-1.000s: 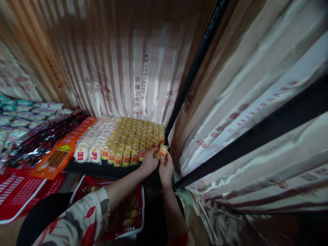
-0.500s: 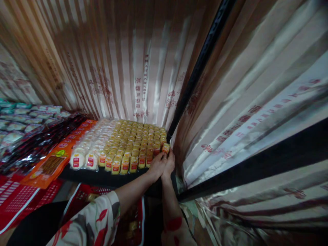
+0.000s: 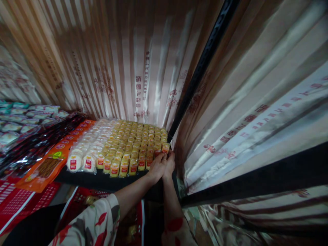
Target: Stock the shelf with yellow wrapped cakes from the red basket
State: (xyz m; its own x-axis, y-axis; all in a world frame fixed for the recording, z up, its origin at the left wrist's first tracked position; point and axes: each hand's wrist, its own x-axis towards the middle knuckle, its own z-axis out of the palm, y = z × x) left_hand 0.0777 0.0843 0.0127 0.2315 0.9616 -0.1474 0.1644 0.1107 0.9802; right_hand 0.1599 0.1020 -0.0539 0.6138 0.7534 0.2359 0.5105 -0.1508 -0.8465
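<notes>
At the right end of the rows of small yellow wrapped cakes (image 3: 124, 166), both hands come together. My left hand (image 3: 156, 168) has its fingers bent in at the near side of one yellow wrapped cake (image 3: 165, 148). My right hand (image 3: 169, 164) closes on the same cake from the right, its wrist close beside the left one. The fingertips are partly hidden behind the hands. This cake has a red label and sits tilted at the end of the front row. White round wrapped cakes (image 3: 74, 161) fill the rows to the left.
An orange snack packet (image 3: 48, 165) lies left of the white cakes, then dark shiny packets (image 3: 33, 143) and green-white packets (image 3: 15, 119). Red baskets (image 3: 25, 201) stand below the black table edge (image 3: 97, 181). A black pole (image 3: 194, 78) and pleated curtains (image 3: 153, 68) border the corner.
The view has shifted slightly. Both hands stay together at the row's end, and the yellow cake at their fingertips now sits a little closer against its neighbours.
</notes>
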